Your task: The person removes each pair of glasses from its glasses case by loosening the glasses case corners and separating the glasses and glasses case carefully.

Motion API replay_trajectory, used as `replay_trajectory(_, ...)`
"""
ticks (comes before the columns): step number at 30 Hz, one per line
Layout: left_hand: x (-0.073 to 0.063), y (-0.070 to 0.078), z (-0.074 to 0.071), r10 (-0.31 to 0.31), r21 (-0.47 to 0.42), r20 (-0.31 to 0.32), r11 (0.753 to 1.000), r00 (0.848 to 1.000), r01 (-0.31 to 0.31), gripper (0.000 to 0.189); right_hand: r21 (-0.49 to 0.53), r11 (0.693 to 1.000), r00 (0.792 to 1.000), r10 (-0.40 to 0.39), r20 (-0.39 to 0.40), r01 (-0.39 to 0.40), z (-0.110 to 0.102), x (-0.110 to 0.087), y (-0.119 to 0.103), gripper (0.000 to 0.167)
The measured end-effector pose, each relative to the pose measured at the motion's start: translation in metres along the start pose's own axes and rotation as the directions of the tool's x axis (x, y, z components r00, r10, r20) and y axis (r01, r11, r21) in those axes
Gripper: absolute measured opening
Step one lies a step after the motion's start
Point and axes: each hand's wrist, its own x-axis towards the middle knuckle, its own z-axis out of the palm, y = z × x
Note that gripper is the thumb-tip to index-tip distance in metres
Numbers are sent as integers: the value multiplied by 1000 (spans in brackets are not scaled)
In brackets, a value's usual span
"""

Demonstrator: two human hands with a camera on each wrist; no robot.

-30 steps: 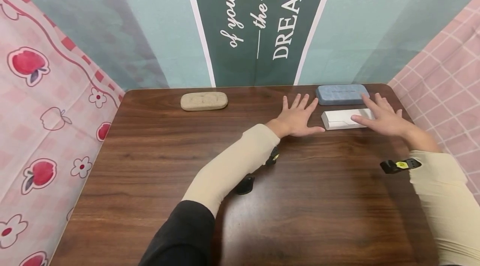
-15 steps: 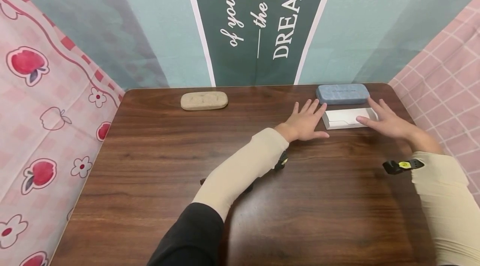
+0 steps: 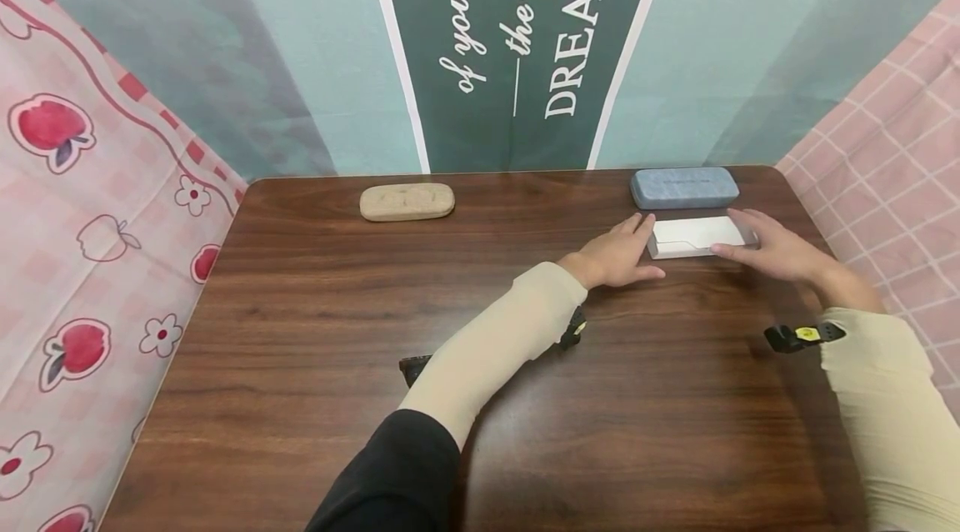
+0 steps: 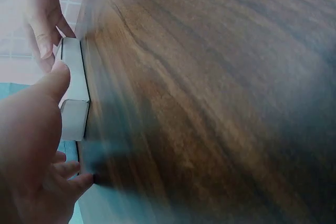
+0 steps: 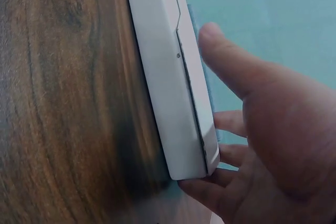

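A white, flap-lidded glasses case (image 3: 686, 237) lies flat on the table near its back right. My left hand (image 3: 613, 257) is at the case's left end, fingertips right at that edge and thumb held apart. At the other end, my right hand (image 3: 780, 250) has its fingers around the corner, while its thumb hovers over the lid. The right wrist view shows the case's front side (image 5: 163, 77) with the right fingers (image 5: 205, 192) at its end. In the left wrist view, both hands flank the white case (image 4: 76, 114).
Just behind the white case lies a blue glasses case (image 3: 684, 188). A beige glasses case (image 3: 407, 203) lies farther left along the back edge. Cloth backdrops enclose the brown wooden table (image 3: 300, 332) at the back and sides.
My left hand has moved right and its spread fingers have come together beside the white case. My right hand has lowered toward the case's right end. The cases have stayed put.
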Motion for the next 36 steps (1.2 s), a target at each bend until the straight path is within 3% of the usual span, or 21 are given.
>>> replay_trajectory(7,1,-1,1,-14,11,18,1000,1000,13,94,-1,999,999,-42,-19,42,2,0,4,92)
replay_trajectory(12,1,0,0,-39,8,11,999,999,39,91,-62,994,994,-96,-48,93,3,-2,6,89)
replay_trajectory(23,1,3,1,-140,-33,-84,990,986,138,72,-96,987,983,-140,-120,129,7,-2,2,60)
replay_trajectory(30,3,-1,1,-123,-13,-110,992,986,122,57,-86,988,983,-137,-124,127,8,-1,-1,58)
replay_trajectory(36,1,-4,-1,-107,15,-85,994,991,109,51,-97,990,987,-117,-109,107,10,0,-3,59)
